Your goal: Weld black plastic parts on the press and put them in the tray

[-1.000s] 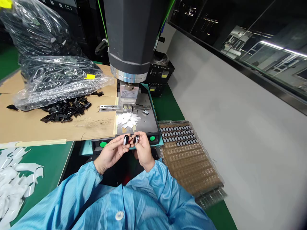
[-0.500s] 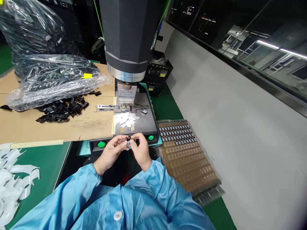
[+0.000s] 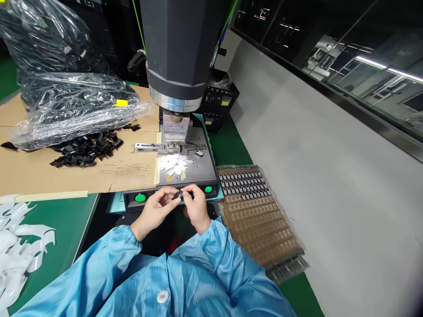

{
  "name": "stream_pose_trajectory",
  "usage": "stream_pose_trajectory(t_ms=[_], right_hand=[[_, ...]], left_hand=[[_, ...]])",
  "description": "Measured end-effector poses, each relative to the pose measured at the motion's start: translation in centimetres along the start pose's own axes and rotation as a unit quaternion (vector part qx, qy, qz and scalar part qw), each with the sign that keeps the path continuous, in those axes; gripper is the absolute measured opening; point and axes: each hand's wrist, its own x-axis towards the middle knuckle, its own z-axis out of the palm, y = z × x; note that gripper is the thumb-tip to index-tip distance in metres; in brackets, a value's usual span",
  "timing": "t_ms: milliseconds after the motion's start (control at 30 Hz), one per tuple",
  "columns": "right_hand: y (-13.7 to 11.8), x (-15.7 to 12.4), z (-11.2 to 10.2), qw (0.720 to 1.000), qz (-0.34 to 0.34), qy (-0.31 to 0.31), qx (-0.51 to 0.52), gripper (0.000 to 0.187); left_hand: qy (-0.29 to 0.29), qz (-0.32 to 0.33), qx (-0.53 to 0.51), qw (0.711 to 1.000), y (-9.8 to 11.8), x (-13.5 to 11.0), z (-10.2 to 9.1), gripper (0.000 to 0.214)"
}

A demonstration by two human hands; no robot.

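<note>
Between my two hands, just in front of the machine base, is a small black plastic part with a bit of light grey or white showing. My left hand pinches it from the left with thumb and fingers. On the other side, my right hand is closed on it, fingertips meeting those of the left. Fingers cover most of the part. Just beyond lies a pile of thin white pieces on the metal machine plate. One small black-and-grey part rests near the fixture.
The dark press head stands over the plate, with green buttons at its front. Black parts and plastic bags lie on cardboard at left. White strips are below them. A tray, partly filled, lies at right.
The small part has turned between my fingers, so its dark side shows more and its grey face less. Both hands stay in about the same place.
</note>
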Motion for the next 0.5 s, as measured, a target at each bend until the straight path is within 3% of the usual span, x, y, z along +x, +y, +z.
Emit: stream_pose_trajectory(t_ms=[500], right_hand=[[-0.07,-0.07,-0.20,1.000,-0.001,-0.003,-0.007,0.010]], left_hand=[[0.001,0.008,0.016,1.000,-0.61,-0.01,-0.36,0.026]])
